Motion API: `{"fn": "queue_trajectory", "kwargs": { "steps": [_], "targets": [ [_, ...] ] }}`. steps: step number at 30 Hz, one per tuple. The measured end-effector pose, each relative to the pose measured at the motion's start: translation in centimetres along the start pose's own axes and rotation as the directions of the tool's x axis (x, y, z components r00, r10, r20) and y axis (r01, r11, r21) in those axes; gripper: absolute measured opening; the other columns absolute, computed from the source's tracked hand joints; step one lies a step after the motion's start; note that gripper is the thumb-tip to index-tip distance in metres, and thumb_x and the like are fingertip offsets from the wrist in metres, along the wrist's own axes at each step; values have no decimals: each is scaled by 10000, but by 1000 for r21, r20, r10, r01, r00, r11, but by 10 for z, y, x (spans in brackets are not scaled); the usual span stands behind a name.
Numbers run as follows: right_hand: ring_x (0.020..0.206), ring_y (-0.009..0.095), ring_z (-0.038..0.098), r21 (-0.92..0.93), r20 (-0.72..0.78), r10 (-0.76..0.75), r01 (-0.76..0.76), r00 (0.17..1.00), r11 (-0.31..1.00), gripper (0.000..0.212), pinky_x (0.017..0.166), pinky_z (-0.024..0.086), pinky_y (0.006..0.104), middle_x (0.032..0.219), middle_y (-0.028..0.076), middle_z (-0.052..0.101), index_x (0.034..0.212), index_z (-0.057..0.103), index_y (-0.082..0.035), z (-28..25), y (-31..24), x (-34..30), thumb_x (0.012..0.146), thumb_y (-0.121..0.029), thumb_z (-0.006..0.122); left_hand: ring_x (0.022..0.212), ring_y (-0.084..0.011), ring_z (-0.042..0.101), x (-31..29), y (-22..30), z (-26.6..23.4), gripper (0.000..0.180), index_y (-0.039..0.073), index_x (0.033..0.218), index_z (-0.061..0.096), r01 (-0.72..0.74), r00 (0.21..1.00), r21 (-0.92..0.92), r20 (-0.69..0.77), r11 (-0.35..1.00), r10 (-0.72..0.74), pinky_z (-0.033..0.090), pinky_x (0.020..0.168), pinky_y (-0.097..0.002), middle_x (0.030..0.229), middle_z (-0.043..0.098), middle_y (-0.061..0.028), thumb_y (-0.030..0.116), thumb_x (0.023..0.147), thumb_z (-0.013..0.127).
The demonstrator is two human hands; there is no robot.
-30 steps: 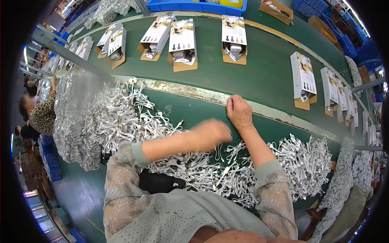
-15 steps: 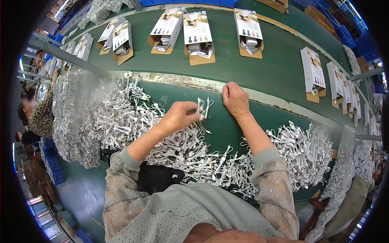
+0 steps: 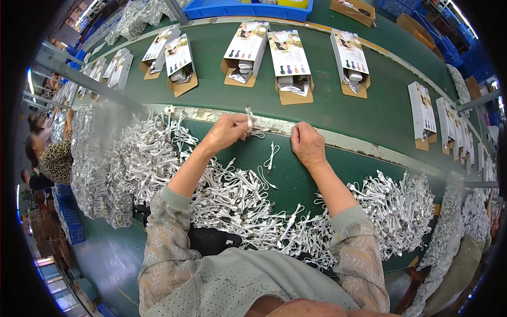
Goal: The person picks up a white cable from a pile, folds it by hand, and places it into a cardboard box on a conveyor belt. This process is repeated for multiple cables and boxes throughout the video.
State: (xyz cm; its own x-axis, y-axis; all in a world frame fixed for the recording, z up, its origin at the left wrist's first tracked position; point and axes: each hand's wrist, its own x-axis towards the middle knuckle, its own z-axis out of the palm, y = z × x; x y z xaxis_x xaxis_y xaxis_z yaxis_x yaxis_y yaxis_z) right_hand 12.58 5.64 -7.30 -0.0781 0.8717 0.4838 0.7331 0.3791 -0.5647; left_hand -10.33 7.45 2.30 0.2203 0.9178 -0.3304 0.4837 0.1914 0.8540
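Between the thumb and fingers of my left hand (image 3: 226, 132) is a bundled white USB cable (image 3: 250, 121), held up over the worn pale ledge (image 3: 274, 126). My right hand (image 3: 309, 143) rests at the ledge's near edge, curled into a loose fist; no object shows in it. On the green worktop between my arms lie a single tied white cable (image 3: 271, 157) and a loose cable end (image 3: 266, 179). A large heap of white cables (image 3: 227, 193) spreads below and left of my left hand. Another heap (image 3: 393, 211) lies right of my right forearm.
Beyond the ledge, a green conveyor belt (image 3: 380, 100) carries several open white boxes (image 3: 290, 55), their flaps facing me. Plastic-bagged cables (image 3: 92, 158) stand at the left, below a metal bar (image 3: 87, 79). A blue tray (image 3: 248, 9) is at the back. Other people sit far left.
My left hand has moved up and slightly left with the cable, from above the worktop to the ledge. The boxes have shifted right and nearer in the picture. My right hand stays at the ledge.
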Motion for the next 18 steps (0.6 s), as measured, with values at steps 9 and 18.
{"fn": "queue_trajectory", "kwargs": {
  "steps": [9,18],
  "targets": [
    [633,280,593,-31,20,-12,12,1000,999,116,552,487,376,680,105,561,787,495,-61,-2,2,1,798,-102,603,609,-260,636,93,5,-8,250,6,727,611,22,915,450,-369,893,163,485,613,-374,604,620,-136,245,757,678],
    [611,298,586,26,12,7,-7,1000,1000,90,540,474,378,677,116,570,788,513,-53,1,-1,0,788,-66,602,890,-412,593,142,1,18,260,-12,922,625,-125,882,478,-348,870,318,477,801,-448,909,636,-229,180,749,647]
  ]
}}
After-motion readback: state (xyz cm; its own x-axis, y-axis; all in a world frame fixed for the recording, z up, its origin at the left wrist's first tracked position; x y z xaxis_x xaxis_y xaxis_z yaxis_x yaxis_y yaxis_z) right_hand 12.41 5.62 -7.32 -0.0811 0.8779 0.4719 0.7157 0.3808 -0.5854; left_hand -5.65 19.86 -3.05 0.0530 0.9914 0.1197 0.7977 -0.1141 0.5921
